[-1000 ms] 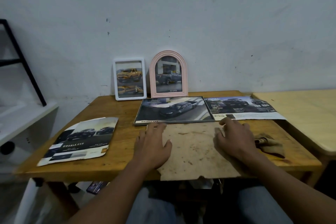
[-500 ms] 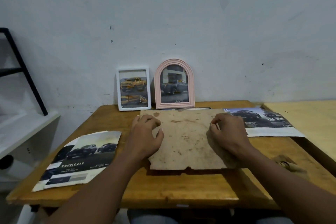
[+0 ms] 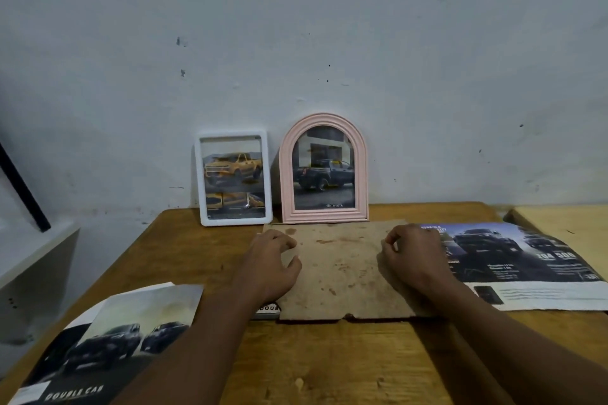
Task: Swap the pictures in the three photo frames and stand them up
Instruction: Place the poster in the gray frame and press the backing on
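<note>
At centre frame, the backing board [image 3: 342, 270] lies flat on the bench [image 3: 329, 365] over a car picture [image 3: 268, 308]. The left hand [image 3: 268, 265] and right hand [image 3: 416, 261] rest bent-fingered on it. Whether either grip pinches an edge, I cannot tell. Best, I'd judge, to square the corners, then press evenly.

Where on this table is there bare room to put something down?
Bare wood lies along the near edge of the table, in front of the backing board, and at back left between the white frame and the left brochure. Crowded: the middle under the board, the right under the right brochure.
</note>
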`<action>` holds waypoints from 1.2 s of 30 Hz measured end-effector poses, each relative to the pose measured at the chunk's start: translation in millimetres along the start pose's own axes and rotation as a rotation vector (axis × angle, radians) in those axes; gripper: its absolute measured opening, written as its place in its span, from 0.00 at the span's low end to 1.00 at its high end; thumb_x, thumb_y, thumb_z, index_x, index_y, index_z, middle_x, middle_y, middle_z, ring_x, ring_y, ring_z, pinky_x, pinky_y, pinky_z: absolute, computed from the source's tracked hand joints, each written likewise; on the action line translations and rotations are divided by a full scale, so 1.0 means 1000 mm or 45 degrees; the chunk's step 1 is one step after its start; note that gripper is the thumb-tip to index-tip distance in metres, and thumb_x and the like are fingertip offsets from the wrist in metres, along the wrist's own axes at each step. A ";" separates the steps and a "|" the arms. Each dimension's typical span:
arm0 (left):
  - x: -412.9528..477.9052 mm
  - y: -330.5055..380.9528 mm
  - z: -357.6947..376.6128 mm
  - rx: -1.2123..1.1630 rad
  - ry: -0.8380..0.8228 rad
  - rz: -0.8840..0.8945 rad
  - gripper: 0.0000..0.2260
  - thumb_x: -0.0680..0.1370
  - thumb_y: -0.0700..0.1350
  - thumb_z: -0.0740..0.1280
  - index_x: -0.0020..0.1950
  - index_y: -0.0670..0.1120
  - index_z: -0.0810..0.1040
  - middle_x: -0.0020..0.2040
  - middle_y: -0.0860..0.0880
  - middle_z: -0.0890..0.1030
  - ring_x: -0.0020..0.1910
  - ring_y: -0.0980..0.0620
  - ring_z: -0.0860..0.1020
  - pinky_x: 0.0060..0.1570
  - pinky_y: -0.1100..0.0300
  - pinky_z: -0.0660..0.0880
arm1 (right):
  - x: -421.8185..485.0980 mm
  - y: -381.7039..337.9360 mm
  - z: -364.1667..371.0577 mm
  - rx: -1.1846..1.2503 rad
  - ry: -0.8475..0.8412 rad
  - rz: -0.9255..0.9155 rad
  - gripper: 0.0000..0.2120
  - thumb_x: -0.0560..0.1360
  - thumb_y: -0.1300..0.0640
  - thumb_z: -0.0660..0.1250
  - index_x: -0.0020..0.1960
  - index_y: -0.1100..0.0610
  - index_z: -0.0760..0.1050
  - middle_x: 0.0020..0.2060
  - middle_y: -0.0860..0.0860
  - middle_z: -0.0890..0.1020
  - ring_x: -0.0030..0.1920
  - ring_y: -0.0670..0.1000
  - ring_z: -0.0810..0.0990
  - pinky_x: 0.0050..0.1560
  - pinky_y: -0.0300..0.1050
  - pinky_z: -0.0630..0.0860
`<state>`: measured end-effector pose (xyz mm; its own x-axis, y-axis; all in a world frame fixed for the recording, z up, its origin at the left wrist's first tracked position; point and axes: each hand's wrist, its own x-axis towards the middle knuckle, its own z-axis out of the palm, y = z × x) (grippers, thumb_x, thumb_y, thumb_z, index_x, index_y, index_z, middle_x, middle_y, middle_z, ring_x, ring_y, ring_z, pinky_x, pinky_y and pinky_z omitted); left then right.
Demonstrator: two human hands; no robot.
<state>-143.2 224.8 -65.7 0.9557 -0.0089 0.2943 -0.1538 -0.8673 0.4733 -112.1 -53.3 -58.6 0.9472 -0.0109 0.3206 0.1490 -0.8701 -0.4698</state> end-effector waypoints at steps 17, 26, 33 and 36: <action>-0.016 0.002 0.003 -0.025 0.129 -0.115 0.15 0.80 0.53 0.65 0.63 0.47 0.81 0.58 0.51 0.82 0.53 0.55 0.77 0.52 0.59 0.73 | -0.040 -0.011 0.002 -0.309 -0.088 0.037 0.19 0.78 0.42 0.58 0.61 0.52 0.74 0.61 0.55 0.78 0.61 0.57 0.73 0.59 0.53 0.74; -0.013 -0.003 0.006 -0.017 0.093 -0.146 0.17 0.81 0.54 0.63 0.65 0.47 0.80 0.62 0.50 0.81 0.64 0.52 0.75 0.60 0.58 0.69 | -0.027 -0.005 -0.004 -0.336 -0.287 -0.088 0.25 0.78 0.38 0.55 0.66 0.54 0.71 0.64 0.55 0.77 0.67 0.58 0.71 0.65 0.54 0.71; -0.016 -0.004 0.004 -0.072 0.099 -0.123 0.19 0.81 0.54 0.65 0.68 0.48 0.78 0.66 0.51 0.78 0.63 0.53 0.75 0.60 0.58 0.70 | -0.033 -0.001 0.003 -0.325 -0.306 -0.149 0.26 0.80 0.38 0.49 0.69 0.53 0.66 0.70 0.56 0.70 0.73 0.57 0.63 0.71 0.57 0.65; -0.016 -0.008 0.006 -0.004 0.060 -0.078 0.20 0.81 0.55 0.65 0.69 0.47 0.77 0.68 0.50 0.77 0.68 0.51 0.71 0.70 0.56 0.63 | -0.030 -0.004 0.001 -0.339 -0.319 -0.118 0.26 0.80 0.38 0.51 0.69 0.54 0.67 0.70 0.56 0.71 0.72 0.58 0.64 0.69 0.57 0.68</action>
<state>-155.7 228.7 -78.8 0.9503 0.0674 0.3038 -0.0966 -0.8640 0.4941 -140.8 -49.0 -67.7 0.9781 0.1662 0.1251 0.1896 -0.9598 -0.2071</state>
